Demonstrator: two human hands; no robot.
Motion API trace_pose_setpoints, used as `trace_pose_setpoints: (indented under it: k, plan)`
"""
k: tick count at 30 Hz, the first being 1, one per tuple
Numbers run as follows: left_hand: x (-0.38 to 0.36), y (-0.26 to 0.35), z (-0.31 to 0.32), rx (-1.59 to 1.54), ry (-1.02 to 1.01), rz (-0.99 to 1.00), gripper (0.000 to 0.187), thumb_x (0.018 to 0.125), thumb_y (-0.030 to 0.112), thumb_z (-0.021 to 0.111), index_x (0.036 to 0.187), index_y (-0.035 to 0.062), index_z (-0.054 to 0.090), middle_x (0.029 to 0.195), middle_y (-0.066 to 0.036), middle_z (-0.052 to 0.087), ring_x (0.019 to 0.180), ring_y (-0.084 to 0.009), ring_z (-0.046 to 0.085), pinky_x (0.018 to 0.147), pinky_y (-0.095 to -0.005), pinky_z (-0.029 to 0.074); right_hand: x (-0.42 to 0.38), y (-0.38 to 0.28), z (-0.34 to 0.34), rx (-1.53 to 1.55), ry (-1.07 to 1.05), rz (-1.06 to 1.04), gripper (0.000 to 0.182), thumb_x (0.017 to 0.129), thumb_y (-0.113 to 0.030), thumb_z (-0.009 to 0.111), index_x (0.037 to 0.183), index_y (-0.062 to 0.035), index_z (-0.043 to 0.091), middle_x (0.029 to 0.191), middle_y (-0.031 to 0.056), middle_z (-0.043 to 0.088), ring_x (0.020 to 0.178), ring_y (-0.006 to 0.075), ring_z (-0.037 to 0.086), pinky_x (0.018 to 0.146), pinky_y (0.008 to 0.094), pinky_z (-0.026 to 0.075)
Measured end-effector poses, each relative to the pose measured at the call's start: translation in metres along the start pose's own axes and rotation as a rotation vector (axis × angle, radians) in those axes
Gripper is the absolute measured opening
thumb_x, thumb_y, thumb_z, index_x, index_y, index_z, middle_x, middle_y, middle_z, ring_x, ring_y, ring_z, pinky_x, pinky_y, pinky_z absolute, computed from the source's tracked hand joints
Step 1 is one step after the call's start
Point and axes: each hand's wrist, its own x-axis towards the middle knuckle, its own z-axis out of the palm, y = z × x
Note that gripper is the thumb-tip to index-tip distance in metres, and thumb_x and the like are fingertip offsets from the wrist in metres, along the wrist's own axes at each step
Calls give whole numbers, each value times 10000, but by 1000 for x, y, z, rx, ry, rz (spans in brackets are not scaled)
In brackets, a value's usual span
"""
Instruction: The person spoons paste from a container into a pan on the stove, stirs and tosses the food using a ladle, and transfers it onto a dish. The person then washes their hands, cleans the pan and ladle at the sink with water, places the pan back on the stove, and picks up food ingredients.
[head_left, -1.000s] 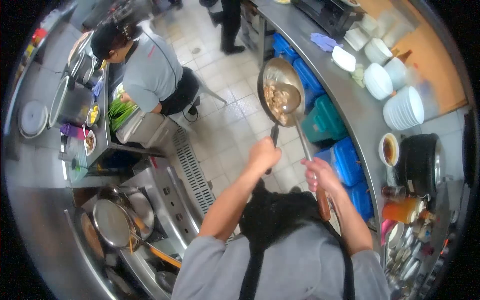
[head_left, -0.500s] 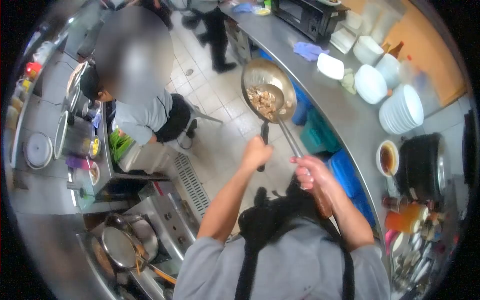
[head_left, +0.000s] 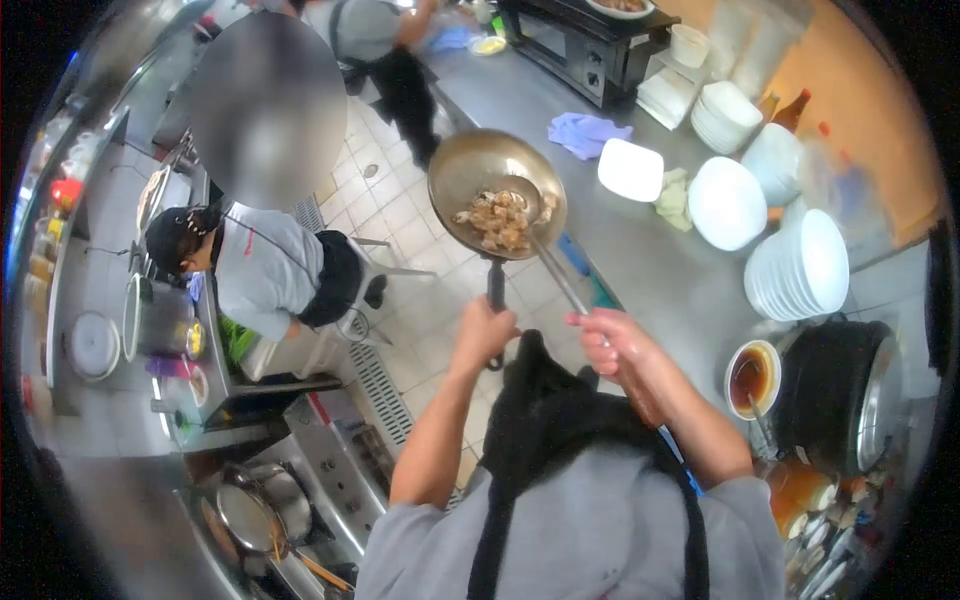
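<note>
In the middle of the view a metal wok (head_left: pixel 455 165) is held up over the floor beside the steel counter. My left hand (head_left: pixel 485 335) is closed around its black handle (head_left: pixel 496 285). Browned pieces of food (head_left: pixel 495 220) lie in the wok. My right hand (head_left: pixel 615 345) grips a long metal ladle (head_left: pixel 562 278), whose bowl rests among the food. A white square plate (head_left: pixel 631 170) sits on the counter to the right of the wok.
The steel counter (head_left: pixel 650 260) holds stacked white bowls (head_left: pixel 795 265), a purple cloth (head_left: pixel 588 134) and a bowl of brown sauce (head_left: pixel 752 378). A co-worker (head_left: pixel 265 265) sits at left; another person (head_left: pixel 375 50) stands ahead. Pans (head_left: pixel 247 515) lie on the stove, lower left.
The view has shifted toward the counter, and the wok and ladle appear closer to the white plate. The person ahead shows more of the body and an arm.
</note>
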Motion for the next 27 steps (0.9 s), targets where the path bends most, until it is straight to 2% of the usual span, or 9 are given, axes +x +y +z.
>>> trace_pose_setpoints:
  k: [3, 6, 16, 18, 19, 20, 23, 25, 27]
  plan:
    - [20, 13, -10, -27, -25, 12, 105, 811, 64, 569, 845, -34, 554, 704, -116, 640, 672, -208, 707, 549, -308, 516, 12, -25, -27, 116, -72, 28, 218, 995, -191, 548, 1158, -47, 555, 643, -67, 389, 429, 24, 334, 343, 215, 269]
    - [52, 22, -23, -68, -95, 24, 97, 811, 64, 571, 851, -21, 549, 701, -105, 629, 680, -213, 708, 567, -308, 522, 7, -45, -16, 230, -77, 10, 224, 1000, -190, 533, 1166, -41, 552, 639, -64, 391, 400, 14, 329, 303, 207, 289]
    - [135, 80, -55, 6, -303, -1, 147, 803, 53, 567, 911, -42, 537, 743, -98, 610, 745, -227, 715, 634, -289, 528, 1, -83, 5, 331, 110, -314, 233, 999, -158, 504, 1191, -34, 546, 614, -54, 375, 339, 33, 288, 265, 219, 246]
    - [145, 83, -56, -43, -296, 2, 146, 802, 51, 571, 912, -38, 537, 764, -102, 611, 747, -232, 715, 633, -288, 525, -2, -81, 4, 252, 250, -433, 247, 982, -166, 523, 1183, -24, 540, 611, -50, 370, 336, 36, 280, 261, 223, 230]
    - [153, 78, -57, -25, -283, 5, 172, 782, 79, 631, 902, -29, 572, 730, -103, 645, 640, -160, 629, 581, -295, 503, -3, -82, 5, 182, 340, -460, 270, 964, -181, 541, 1177, -15, 531, 611, -42, 378, 345, 44, 290, 271, 237, 242]
    - [157, 78, -58, -17, -299, 0, 172, 782, 79, 631, 902, -29, 572, 730, -103, 645, 640, -160, 629, 581, -295, 503, -1, -80, 2, 195, 353, -462, 270, 964, -181, 541, 1177, -15, 531, 611, -42, 378, 345, 44, 290, 271, 237, 242]
    - [163, 83, -61, -81, -317, -9, 175, 794, 58, 605, 928, -42, 551, 765, -112, 643, 652, -175, 642, 600, -296, 517, 5, -80, -8, 66, 575, -484, 271, 948, -157, 546, 1174, -9, 524, 619, -31, 408, 377, 61, 337, 314, 252, 284]
    - [166, 81, -63, -75, -320, 3, 122, 798, 49, 570, 892, -22, 536, 781, -90, 614, 752, -217, 710, 625, -284, 517, 16, -76, -18, 50, 634, -482, 268, 945, -149, 550, 1173, -10, 523, 623, -28, 415, 383, 64, 346, 326, 252, 295]
    - [166, 82, -63, -73, -316, 8, 116, 793, 46, 570, 882, -21, 536, 768, -88, 612, 743, -210, 705, 627, -285, 518, 24, -72, -27, 28, 689, -477, 266, 941, -141, 553, 1171, -11, 523, 627, -25, 422, 390, 67, 355, 338, 253, 306]
